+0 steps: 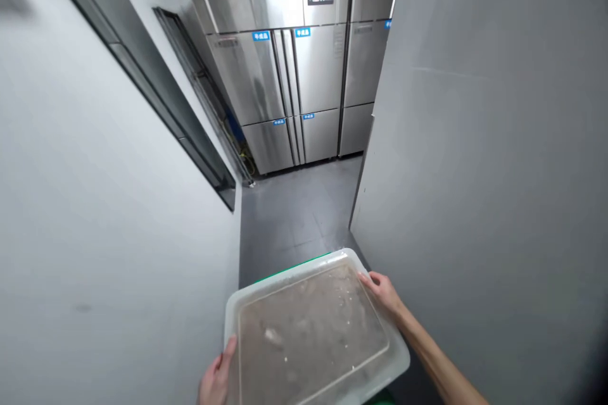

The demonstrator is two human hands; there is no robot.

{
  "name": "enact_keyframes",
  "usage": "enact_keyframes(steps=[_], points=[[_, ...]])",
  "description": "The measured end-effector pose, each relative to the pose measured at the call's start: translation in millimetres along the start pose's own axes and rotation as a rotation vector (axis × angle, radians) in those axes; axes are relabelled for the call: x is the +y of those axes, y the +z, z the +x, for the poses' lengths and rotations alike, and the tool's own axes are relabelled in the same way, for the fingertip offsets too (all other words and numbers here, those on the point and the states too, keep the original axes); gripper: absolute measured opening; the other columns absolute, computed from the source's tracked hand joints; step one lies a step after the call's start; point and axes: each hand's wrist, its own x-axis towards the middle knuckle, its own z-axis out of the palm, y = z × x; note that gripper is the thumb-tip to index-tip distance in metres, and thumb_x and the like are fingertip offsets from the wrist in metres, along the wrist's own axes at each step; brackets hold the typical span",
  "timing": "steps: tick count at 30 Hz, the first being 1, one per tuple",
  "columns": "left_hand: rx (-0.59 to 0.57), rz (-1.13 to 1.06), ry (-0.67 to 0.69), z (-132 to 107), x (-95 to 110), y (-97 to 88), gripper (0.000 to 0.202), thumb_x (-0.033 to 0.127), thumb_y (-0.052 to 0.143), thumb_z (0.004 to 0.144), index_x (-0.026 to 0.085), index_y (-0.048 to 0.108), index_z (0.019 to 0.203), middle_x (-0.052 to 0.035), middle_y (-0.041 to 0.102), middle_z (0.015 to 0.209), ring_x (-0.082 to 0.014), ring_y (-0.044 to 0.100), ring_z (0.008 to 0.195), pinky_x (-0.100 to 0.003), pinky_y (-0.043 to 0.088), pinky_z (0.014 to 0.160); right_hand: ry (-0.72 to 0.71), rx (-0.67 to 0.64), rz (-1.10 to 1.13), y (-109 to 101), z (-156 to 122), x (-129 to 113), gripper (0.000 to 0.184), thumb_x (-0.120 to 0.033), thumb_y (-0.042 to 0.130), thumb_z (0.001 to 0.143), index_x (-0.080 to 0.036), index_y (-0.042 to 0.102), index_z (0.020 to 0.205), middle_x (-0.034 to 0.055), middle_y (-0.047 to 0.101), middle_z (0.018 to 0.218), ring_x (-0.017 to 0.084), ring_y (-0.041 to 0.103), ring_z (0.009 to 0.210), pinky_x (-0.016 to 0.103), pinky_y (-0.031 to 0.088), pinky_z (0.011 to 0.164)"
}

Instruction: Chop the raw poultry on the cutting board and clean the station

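In front of me I carry a wide plastic box [313, 323] with rounded corners and a whitish, translucent top. Greyish-brown contents show dimly through it, and small white specks dot the surface. My left hand [217, 374] grips the near left edge, thumb on top. On the right edge, toward the far corner, my right hand [382, 294] holds on with its thumb over the rim. The fingers beneath the box are hidden. A thin green edge [294, 266] shows along its far side; whether it belongs to the box I cannot tell.
A white wall [118, 215] flanks me on the left, with a dark framed panel [152, 88]. A grey wall or door [489, 171] stands close on the right. Ahead, grey floor tiles [294, 209] lead to stainless-steel refrigerators [318, 69] with blue labels.
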Motion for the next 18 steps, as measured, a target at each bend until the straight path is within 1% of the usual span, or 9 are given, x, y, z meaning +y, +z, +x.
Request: enact_keyframes(steps=[2,3,5,7,10,13,16,18], points=[[-0.058,-0.074,0.002,-2.8,1.3,-16.0,0.069,0.079,0.077,0.060,0.017,0.071,0.089,-0.0167,0.079,0.096,-0.0410,0.074,0.103,-0.045,0.061,0.082,-0.003,-0.005,-0.005,16.6,-12.8,-8.4,0.061,-0.081,0.063,0.069,-0.020,0.057,0.065,-0.0020,0.050,0.063,0.014,0.043,0.064,0.027,0.036,0.061],[-0.060,-0.082,0.016,-3.4,1.1,-20.8,0.069,0.080,0.077,0.059,0.017,0.071,0.086,-0.0162,0.079,0.093,-0.0404,0.074,0.101,-0.044,0.061,0.081,0.004,-0.015,-0.009,21.0,-16.1,-11.4,0.062,-0.081,0.064,0.068,-0.020,0.056,0.065,-0.0020,0.050,0.064,0.014,0.043,0.065,0.027,0.036,0.061],[-0.030,-0.068,0.028,-3.3,-1.2,-24.6,0.069,0.081,0.076,0.059,0.017,0.070,0.082,-0.0162,0.078,0.091,-0.0405,0.073,0.101,-0.043,0.060,0.081,0.019,-0.038,-0.013,22.7,-17.4,-14.5,0.062,-0.082,0.064,0.068,-0.020,0.057,0.066,-0.0019,0.051,0.065,0.015,0.044,0.065,0.027,0.036,0.061],[0.010,-0.036,0.013,-2.9,-4.1,-22.4,0.068,0.082,0.073,0.060,0.017,0.070,0.082,-0.0171,0.078,0.093,-0.0415,0.072,0.106,-0.044,0.060,0.084,0.017,-0.047,-0.023,18.1,-13.6,-14.2,0.062,-0.081,0.063,0.070,-0.020,0.055,0.066,-0.0020,0.051,0.065,0.015,0.043,0.065,0.027,0.036,0.061],[0.045,-0.001,0.015,-4.1,-3.5,-14.7,0.064,0.080,0.069,0.065,0.018,0.071,0.083,-0.0179,0.079,0.101,-0.0416,0.070,0.115,-0.044,0.059,0.090,0.001,-0.021,-0.065,8.8,-6.1,-12.3,0.063,-0.082,0.061,0.073,-0.021,0.053,0.063,-0.0019,0.050,0.064,0.015,0.043,0.066,0.027,0.036,0.062],[0.048,0.007,0.031,-3.5,5.1,-8.7,0.063,0.080,0.066,0.067,0.019,0.069,0.081,-0.0163,0.079,0.098,-0.0403,0.071,0.111,-0.043,0.058,0.091,0.017,-0.004,-0.091,4.1,-2.3,-13.5,0.065,-0.085,0.058,0.074,-0.020,0.056,0.064,-0.0013,0.052,0.063,0.016,0.046,0.068,0.027,0.038,0.064],[0.045,0.039,0.017,1.0,13.5,-4.7,0.067,0.085,0.070,0.060,0.020,0.067,0.077,-0.0143,0.077,0.090,-0.0401,0.071,0.105,-0.043,0.057,0.091,0.051,0.011,-0.067,-0.1,-0.6,-14.0,0.066,-0.086,0.057,0.073,-0.021,0.057,0.065,-0.0003,0.055,0.063,0.018,0.049,0.069,0.028,0.040,0.064],[0.035,0.058,0.022,-0.9,12.0,0.5,0.074,0.089,0.072,0.053,0.019,0.067,0.077,-0.0144,0.077,0.089,-0.0405,0.070,0.106,-0.043,0.056,0.092,0.063,0.017,-0.039,-8.6,0.1,-9.5,0.066,-0.086,0.057,0.074,-0.021,0.058,0.066,0.0008,0.057,0.064,0.019,0.051,0.070,0.029,0.041,0.064]])
